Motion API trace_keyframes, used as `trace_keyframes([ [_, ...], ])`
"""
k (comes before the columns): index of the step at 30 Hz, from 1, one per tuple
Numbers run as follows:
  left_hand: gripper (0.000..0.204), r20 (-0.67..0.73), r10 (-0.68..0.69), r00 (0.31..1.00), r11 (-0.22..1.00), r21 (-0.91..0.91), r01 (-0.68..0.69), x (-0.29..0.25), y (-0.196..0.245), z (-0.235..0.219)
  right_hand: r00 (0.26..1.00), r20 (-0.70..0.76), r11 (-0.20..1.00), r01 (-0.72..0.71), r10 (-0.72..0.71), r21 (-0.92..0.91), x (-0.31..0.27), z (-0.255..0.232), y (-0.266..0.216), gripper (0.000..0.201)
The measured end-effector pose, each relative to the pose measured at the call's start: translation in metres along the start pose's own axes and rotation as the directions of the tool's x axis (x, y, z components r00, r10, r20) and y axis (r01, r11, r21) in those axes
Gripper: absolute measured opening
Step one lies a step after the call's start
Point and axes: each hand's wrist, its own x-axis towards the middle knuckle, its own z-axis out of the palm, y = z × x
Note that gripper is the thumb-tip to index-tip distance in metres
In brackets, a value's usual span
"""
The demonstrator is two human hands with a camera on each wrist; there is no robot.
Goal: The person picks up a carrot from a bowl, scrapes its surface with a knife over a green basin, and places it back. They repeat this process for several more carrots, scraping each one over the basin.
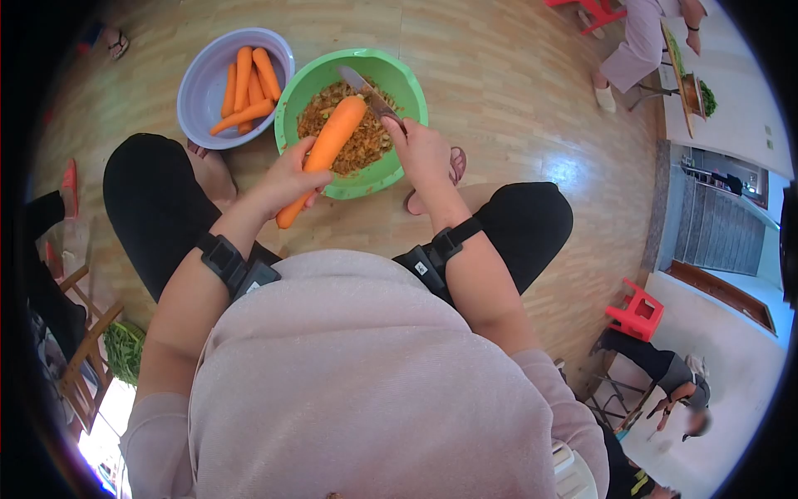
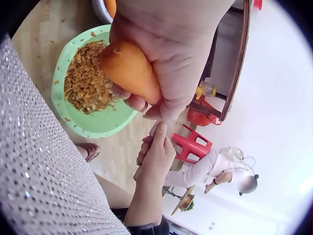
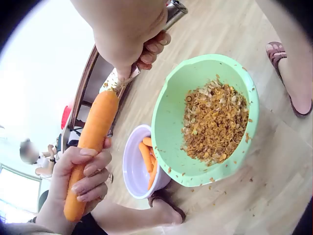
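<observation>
My left hand (image 1: 291,176) grips a large orange carrot (image 1: 331,140) around its lower part. The carrot tilts, its thick end upward over the light-green basin (image 1: 405,170). My right hand (image 1: 426,156) holds a knife (image 1: 353,79) by its handle, the blade pointing away over the basin. In the right wrist view the blade (image 3: 113,81) is right at the carrot's thick end, where small dark bits cling. Brownish-orange shavings (image 3: 215,122) mixed with pale pieces cover the basin's bottom. Most of the knife is hidden in the left wrist view.
A lavender basin (image 1: 188,96) with several whole carrots (image 1: 242,79) stands left of the green one. My knees and sandalled feet flank the basins. Red stools (image 1: 636,312) and other people are farther off, and a board with greens (image 1: 687,91) stands far right.
</observation>
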Motion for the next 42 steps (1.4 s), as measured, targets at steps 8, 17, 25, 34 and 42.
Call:
trace_keyframes([
  [8,0.061,0.043,0.049,0.998,0.999,-0.001,-0.049,-0.003,0.008,0.003,0.997,-0.075,0.993,0.009,0.0,0.122,0.004,-0.002,-0.002,0.045],
  [17,0.056,-0.098,-0.004,0.995,0.999,0.048,0.008,0.004,-0.005,0.002,0.986,0.137,0.926,0.039,-0.097,0.377,0.003,-0.027,-0.018,0.047],
  [25,0.049,-0.145,-0.075,0.986,0.987,0.13,0.095,0.008,-0.015,-0.002,0.969,0.116,0.975,0.21,-0.217,0.066,-0.006,-0.012,-0.016,0.048],
  [34,0.04,-0.147,0.004,0.989,0.97,0.243,0.032,0.01,-0.019,-0.008,0.991,0.07,0.993,0.112,-0.116,0.047,-0.006,-0.016,-0.016,0.05],
  [42,0.036,-0.162,-0.058,0.985,0.97,0.225,0.094,0.007,-0.017,-0.003,0.97,0.077,0.973,0.225,-0.229,0.059,-0.009,-0.001,-0.02,0.052],
])
